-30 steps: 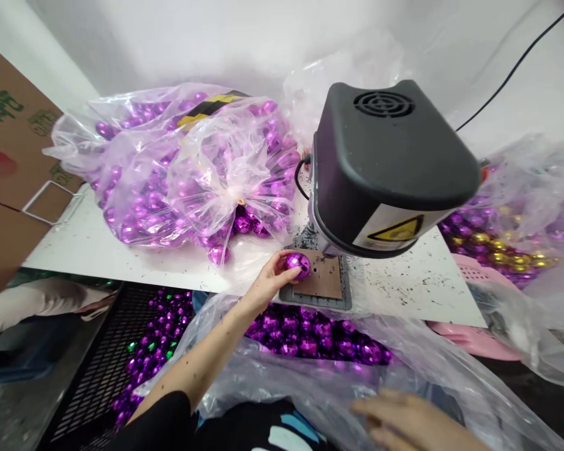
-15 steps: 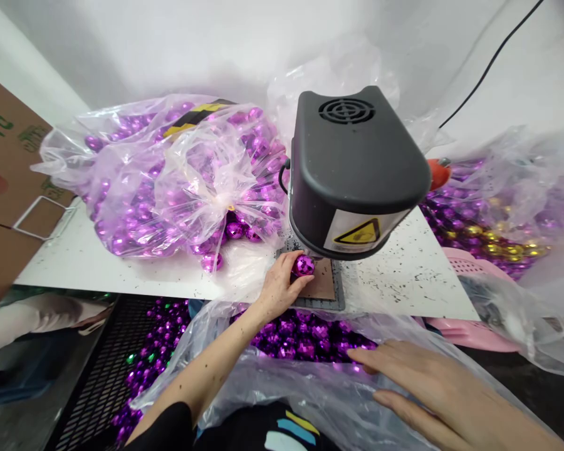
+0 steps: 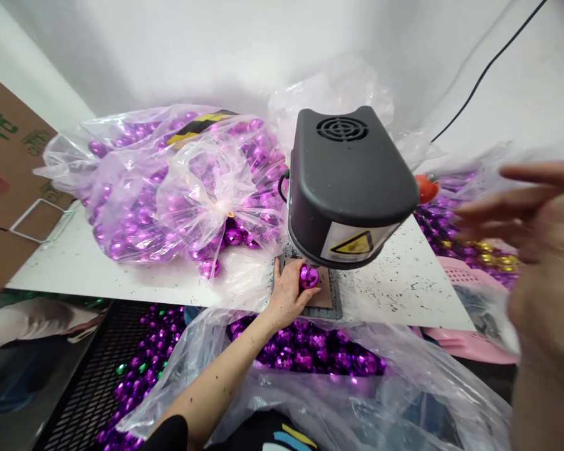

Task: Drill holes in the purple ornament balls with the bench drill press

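My left hand [image 3: 289, 291] grips a shiny purple disco-style ball [image 3: 309, 276] between thumb and fingers. It holds the ball on the grey base plate [image 3: 336, 300] under the black machine head [image 3: 352, 181], whose underside is hidden from me. My right hand [image 3: 540, 238], slightly blurred, is raised at the right edge with fingers apart and nothing in it. Beyond its fingertips a red knob [image 3: 426, 188] sticks out from the machine's right side. Below the table edge, an open clear plastic bag [image 3: 319, 391] holds many purple balls [image 3: 305, 351].
A tied clear bag [image 3: 131, 194] of purple balls fills the table's left side. The white table [image 3: 404, 288] is strewn with black flecks. A cardboard box [image 3: 14, 169] stands left, a black crate [image 3: 89, 357] below it. Pink plastic seating [image 3: 470, 344] and more balls lie right. Another person's leg [image 3: 32, 322] shows lower left.
My right hand has risen from above the open bag to beside the machine's knob side. The left hand still holds the purple ball under the machine; the view has shifted slightly.
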Tool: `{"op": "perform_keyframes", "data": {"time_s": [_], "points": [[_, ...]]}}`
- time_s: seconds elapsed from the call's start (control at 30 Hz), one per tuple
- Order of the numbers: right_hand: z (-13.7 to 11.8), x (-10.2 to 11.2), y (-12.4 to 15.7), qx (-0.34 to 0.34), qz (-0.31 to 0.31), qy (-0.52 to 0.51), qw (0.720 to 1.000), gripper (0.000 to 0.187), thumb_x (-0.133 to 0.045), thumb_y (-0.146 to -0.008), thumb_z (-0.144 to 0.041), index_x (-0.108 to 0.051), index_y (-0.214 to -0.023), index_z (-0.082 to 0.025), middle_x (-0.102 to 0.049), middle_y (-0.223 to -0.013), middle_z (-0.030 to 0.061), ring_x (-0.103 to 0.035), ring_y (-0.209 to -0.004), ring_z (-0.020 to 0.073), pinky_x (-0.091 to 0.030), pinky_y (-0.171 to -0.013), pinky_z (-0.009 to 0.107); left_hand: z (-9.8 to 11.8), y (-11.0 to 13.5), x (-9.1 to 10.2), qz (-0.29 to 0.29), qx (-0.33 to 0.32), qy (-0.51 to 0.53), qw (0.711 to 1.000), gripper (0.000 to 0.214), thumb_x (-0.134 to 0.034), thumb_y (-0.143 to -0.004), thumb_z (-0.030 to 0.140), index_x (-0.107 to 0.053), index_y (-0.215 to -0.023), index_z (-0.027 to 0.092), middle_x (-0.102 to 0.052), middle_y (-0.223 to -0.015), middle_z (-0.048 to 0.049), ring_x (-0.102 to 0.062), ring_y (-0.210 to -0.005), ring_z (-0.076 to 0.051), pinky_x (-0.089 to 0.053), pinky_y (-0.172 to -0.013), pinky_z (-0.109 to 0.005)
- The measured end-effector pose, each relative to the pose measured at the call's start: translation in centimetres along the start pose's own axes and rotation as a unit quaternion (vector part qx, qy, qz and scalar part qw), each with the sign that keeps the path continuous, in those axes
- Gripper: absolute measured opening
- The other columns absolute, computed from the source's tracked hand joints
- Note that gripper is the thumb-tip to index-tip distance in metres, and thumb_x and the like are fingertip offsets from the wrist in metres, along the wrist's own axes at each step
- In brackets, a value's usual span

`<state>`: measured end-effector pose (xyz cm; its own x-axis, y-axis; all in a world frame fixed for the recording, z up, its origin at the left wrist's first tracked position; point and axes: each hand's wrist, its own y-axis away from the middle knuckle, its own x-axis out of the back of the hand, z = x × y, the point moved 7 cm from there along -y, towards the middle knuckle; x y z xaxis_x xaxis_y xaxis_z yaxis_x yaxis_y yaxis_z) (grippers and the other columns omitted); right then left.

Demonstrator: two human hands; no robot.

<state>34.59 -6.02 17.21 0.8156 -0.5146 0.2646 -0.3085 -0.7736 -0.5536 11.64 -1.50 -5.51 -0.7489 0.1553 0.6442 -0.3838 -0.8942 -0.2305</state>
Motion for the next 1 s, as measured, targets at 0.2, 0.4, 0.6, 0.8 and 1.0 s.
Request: {"op": "perform_keyframes", "data": {"time_s": [0.2,0.4,0.6,0.8,1.0], "points": [[-1.0,-5.2,-3.1,0.029,0.000,0.008,1.000,0.048,-0.052,-0.094,-0.058,-0.070,-0.087,-0.015,-0.058,-0.071,-0.0010,-0.048,-0.061,0.0034,-0.037,-0.057,0.022,0.2,-0.4,0.1,-0.011,0.007,-0.005,1.000,0.053,-0.068,-0.091,0.038,-0.047,-0.137,0.022,-0.060,-0.133,-0.0120,-0.051,-0.130,-0.030,-0.014,-0.125,-0.057],[0.2,-5.8,-3.0,0.013,-0.010,-0.054,0.998,0.038,-0.060,-0.092,-0.046,-0.063,-0.072,-0.015,-0.045,-0.060,-0.0044,-0.038,-0.055,0.0020,-0.027,-0.050,0.021,0.3,-0.4,0.3,-0.016,0.011,0.010,1.000,0.050,-0.069,-0.091,0.037,-0.050,-0.134,0.021,-0.062,-0.129,-0.0113,-0.051,-0.129,-0.030,-0.015,-0.125,-0.058],[-0.9,-4.5,0.5,0.040,0.058,0.067,0.995,0.021,-0.060,-0.091,-0.037,-0.068,-0.083,-0.019,-0.050,-0.062,-0.0049,-0.045,-0.056,0.0049,-0.034,-0.051,0.023,0.3,-0.2,0.3,-0.008,0.000,0.018,1.000,0.048,-0.066,-0.092,0.037,-0.048,-0.134,0.021,-0.062,-0.129,-0.0110,-0.052,-0.128,-0.029,-0.015,-0.125,-0.059],[-1.7,-4.0,4.2,0.122,0.033,0.189,0.974,0.008,-0.058,-0.091,-0.022,-0.065,-0.089,-0.021,-0.054,-0.070,-0.0039,-0.045,-0.057,0.0041,-0.038,-0.056,0.022,0.1,-0.1,0.0,-0.017,-0.001,0.019,1.000,0.047,-0.062,-0.095,0.038,-0.049,-0.136,0.020,-0.061,-0.132,-0.0126,-0.050,-0.132,-0.030,-0.018,-0.124,-0.060],[-0.7,-4.5,7.5,0.187,0.058,0.192,0.962,0.014,-0.064,-0.083,-0.011,-0.063,-0.095,-0.019,-0.050,-0.070,-0.0023,-0.043,-0.059,0.0058,-0.036,-0.055,0.023,0.1,0.0,-0.2,-0.025,0.001,0.031,0.999,0.044,-0.060,-0.094,0.031,-0.050,-0.136,0.022,-0.061,-0.132,-0.0117,-0.052,-0.130,-0.029,-0.005,-0.126,-0.061]]}}
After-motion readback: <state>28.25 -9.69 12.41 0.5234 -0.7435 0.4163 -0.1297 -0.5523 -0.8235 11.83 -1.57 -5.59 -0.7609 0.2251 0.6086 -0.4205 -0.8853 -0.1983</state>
